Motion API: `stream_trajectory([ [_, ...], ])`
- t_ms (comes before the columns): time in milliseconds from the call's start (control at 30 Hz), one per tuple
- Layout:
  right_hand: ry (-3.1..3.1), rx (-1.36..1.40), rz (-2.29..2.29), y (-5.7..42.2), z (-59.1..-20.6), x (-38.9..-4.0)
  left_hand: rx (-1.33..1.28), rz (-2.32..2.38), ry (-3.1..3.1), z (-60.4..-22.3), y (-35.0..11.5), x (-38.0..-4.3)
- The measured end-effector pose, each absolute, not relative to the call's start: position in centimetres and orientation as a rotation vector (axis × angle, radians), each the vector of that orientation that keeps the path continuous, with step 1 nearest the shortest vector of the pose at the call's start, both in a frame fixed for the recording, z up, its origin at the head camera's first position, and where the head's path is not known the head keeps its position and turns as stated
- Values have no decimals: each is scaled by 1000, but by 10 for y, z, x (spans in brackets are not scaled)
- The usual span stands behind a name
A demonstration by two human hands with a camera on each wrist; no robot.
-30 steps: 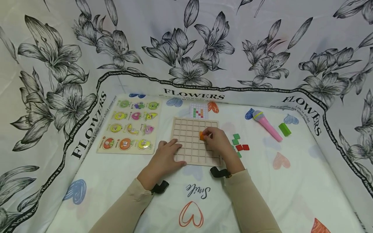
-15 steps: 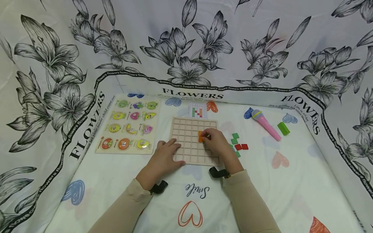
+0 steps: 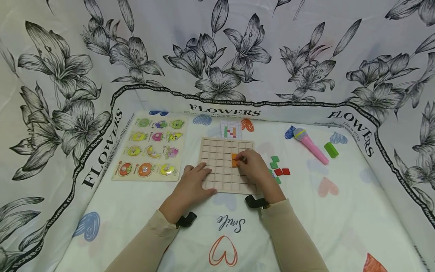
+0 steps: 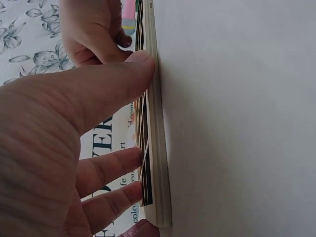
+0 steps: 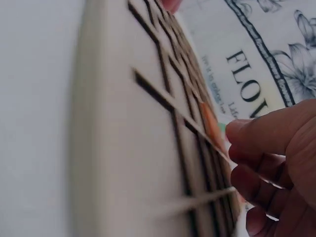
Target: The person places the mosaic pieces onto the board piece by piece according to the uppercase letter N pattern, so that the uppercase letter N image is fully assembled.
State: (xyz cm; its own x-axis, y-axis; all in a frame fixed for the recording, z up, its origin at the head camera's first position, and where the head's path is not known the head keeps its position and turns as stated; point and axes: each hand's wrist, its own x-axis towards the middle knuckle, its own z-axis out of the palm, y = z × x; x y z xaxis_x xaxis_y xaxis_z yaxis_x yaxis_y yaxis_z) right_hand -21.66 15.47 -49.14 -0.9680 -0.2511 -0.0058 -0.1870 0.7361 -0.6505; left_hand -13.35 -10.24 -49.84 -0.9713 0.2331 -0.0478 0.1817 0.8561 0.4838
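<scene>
A wooden grid board (image 3: 217, 181) lies on the cloth before me. My left hand (image 3: 193, 185) rests on its left side, fingers spread over the slots and thumb (image 4: 140, 61) against the near edge. Over the right half of the grid my right hand (image 3: 253, 164) has thumb and fingers bent together at an orange tile (image 3: 234, 163). Its fingertips partly cover that tile. Another orange tile (image 3: 233, 155) sits in the grid just beyond. In the right wrist view, an orange tile (image 5: 211, 123) lies in a slot beside the fingertips.
Several green tiles (image 3: 273, 165) and red tiles (image 3: 286, 171) lie right of the board. Behind it is a small pattern card (image 3: 231, 130). A fruit puzzle board (image 3: 149, 151) lies left. Far right are a pink toy microphone (image 3: 312, 147) and a green block (image 3: 331, 150).
Orange in the grid now shows as two tiles, one behind the other, where a single patch showed before. My right hand has shifted very slightly; my left hand has stayed put.
</scene>
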Motion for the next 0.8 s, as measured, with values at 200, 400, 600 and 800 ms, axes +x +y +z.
stream_trajectory([
  [200,2894,-223,-1100,194,-466,-215,310,723,2930,-501,-102,-133],
  [400,2885,-147,-966,229,-467,-201,325,721,2933,-499,-104,-133],
  [600,2837,-271,-831,234,-485,-190,323,715,2929,-498,-105,-134],
  [800,2874,-311,-792,234,-492,-188,354,683,2930,-497,-102,-133],
])
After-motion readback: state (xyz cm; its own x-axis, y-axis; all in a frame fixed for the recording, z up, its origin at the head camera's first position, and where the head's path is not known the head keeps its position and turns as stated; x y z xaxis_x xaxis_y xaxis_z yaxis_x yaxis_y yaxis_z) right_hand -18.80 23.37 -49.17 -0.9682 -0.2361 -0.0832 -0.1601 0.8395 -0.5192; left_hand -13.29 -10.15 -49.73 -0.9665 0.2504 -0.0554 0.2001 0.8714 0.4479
